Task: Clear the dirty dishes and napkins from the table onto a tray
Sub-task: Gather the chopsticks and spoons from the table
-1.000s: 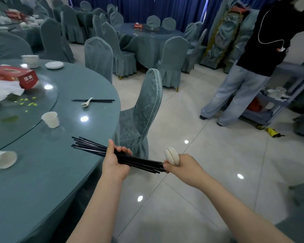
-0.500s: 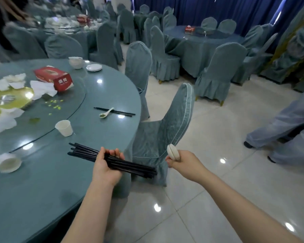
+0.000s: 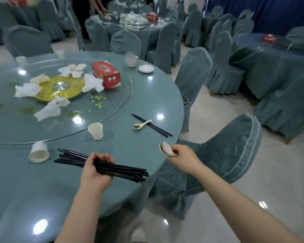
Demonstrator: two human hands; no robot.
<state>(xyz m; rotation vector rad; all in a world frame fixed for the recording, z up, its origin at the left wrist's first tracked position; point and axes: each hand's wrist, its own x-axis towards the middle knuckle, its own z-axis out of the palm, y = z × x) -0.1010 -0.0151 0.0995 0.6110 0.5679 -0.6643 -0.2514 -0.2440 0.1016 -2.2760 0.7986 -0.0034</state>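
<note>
My left hand grips a bundle of black chopsticks over the near edge of the round table. My right hand holds stacked white spoons just past the table's right edge. On the table lie a white spoon across a pair of black chopsticks, an upright paper cup, a tipped paper cup, crumpled napkins around a yellow centre plate, a small saucer and a white cup. No tray is in view.
A red tissue box sits on the glass turntable. A covered chair stands right of my right hand, another behind it. More set tables and chairs fill the back; people stand at the far table.
The view has swung left from the floor and a standing person to the table. Both hands now hang over or beside the table edge, holding the same chopsticks and spoons.
</note>
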